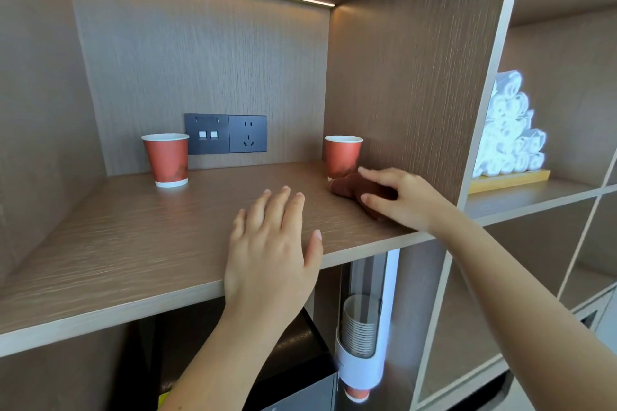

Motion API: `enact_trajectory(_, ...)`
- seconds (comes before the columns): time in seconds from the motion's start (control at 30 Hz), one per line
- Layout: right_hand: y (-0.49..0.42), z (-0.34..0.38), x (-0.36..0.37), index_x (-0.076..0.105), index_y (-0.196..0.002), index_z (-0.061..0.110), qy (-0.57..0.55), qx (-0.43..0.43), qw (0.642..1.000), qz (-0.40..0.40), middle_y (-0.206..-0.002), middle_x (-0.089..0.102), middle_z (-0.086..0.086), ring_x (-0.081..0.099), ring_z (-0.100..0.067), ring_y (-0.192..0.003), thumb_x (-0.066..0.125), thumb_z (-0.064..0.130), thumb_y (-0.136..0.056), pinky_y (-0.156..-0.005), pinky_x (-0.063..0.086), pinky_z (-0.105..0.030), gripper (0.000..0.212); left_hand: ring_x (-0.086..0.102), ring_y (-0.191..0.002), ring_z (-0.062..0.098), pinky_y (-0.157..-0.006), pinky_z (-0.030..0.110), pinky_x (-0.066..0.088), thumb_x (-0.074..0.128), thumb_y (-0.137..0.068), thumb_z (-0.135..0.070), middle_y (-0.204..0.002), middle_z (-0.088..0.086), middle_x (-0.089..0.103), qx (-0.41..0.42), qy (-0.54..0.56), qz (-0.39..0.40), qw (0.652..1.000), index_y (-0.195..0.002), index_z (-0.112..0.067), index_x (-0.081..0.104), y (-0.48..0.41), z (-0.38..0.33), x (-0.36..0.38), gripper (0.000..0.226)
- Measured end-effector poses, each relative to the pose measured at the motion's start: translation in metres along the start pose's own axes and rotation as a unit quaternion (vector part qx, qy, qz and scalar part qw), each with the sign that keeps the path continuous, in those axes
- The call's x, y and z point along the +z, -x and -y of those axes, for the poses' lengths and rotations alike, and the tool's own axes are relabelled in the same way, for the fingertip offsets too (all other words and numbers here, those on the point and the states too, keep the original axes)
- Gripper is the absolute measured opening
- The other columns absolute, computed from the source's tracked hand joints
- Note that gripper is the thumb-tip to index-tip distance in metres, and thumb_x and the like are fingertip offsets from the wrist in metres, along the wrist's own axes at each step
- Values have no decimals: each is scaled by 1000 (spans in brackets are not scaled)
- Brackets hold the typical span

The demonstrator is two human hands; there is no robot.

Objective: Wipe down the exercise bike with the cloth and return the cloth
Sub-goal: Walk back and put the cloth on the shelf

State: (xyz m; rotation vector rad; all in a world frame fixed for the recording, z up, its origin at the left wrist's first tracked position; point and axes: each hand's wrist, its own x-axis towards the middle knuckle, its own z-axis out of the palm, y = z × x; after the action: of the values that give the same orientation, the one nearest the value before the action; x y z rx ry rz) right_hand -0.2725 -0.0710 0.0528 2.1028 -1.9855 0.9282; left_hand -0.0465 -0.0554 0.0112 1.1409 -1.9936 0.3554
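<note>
Cloth (350, 186) sits bunched on the shelf (140, 243), tucked right against the red cup (342, 157) by the side panel. Right hand (397, 198) is curled loosely over it, not clearly gripping yet. Left hand (272, 243) is flat, spread, holding nothing. Yank the cloth carelessly and that cup probably tips over.

A single wide-angle view from the person's head looks forward and slightly down into a wooden shelf (133, 243) niche at close range, its front edge crossing the lower frame. Both forearms reach in from the bottom, and the wide lens bends the neighbouring compartments at right.
</note>
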Motion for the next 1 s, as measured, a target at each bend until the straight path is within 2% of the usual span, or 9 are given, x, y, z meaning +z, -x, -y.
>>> enact_trajectory(0.2,-22,5,10,29,-143,20,39,17,993,108,-149,34,0,27,-16,-138,59,29,-88,-103,17,-18,64,44,-126,28,-101,46,35,55,-86,-36,-134,9,52,-3,9,13,1000,-127,-11,52,1,1,-1,49)
enact_trajectory(0.27,-21,0,10,24,-144,25,51,8,989,137,-154,22,5,12,-13,-143,53,20,-90,-116,8,-32,62,45,-125,28,-101,47,36,56,-85,-36,-133,9,53,0,8,12,1000,-127,-10,52,1,2,-1,49)
enact_trajectory(0.33,-21,-2,7,20,-145,28,81,0,982,172,-155,13,10,3,-12,-144,47,16,-90,-117,7,-47,62,46,-125,29,-100,47,37,57,-85,-36,-132,9,54,2,6,11,1000,-126,-10,53,1,2,0,49)
enact_trajectory(0.4,-23,-3,2,19,-144,32,100,-3,973,209,-156,9,13,-2,-11,-144,43,15,-91,-116,5,-51,61,45,-126,28,-101,47,36,56,-85,-37,-133,9,53,2,7,15,1000,-127,-10,52,1,2,0,50)
enact_trajectory(0.6,-27,-3,-8,19,-143,36,67,6,958,279,-154,5,19,-8,-6,-142,43,11,-89,-116,-3,-39,64,48,-123,28,-99,47,38,56,-85,-38,-131,9,55,7,8,9,1000,-126,-11,53,2,3,1,50)
enact_trajectory(0.7,-30,1,-11,27,-141,37,6,30,965,259,-153,14,19,0,-3,-142,48,18,-90,-111,2,-28,58,51,-120,29,-96,48,41,51,-84,-37,-128,10,58,16,6,-5,1000,-123,-9,56,2,3,0,48)
enact_trajectory(0.83,-30,5,3,26,-142,36,111,-23,967,229,-155,10,16,-2,-12,-144,43,33,-95,-116,4,-45,50,52,-118,30,-95,48,42,53,-84,-36,-126,11,58,22,-3,-21,1000,-122,-8,57,2,3,2,47)
enact_trajectory(0.9,-29,3,4,23,-142,35,130,-39,960,246,-156,5,14,-6,-14,-144,40,23,-97,-115,2,-54,50,53,-117,30,-94,48,43,49,-82,-38,-125,11,59,21,-10,-24,999,-121,-8,58,2,3,2,49)
enact_trajectory(1.0,-30,-4,-3,27,-141,31,70,-50,960,265,-155,8,12,-5,-12,-143,42,2,-92,-115,-7,-35,59,54,-117,29,-94,48,43,47,-82,-39,-125,11,60,22,-15,-24,999,-121,-8,58,2,3,2,51)
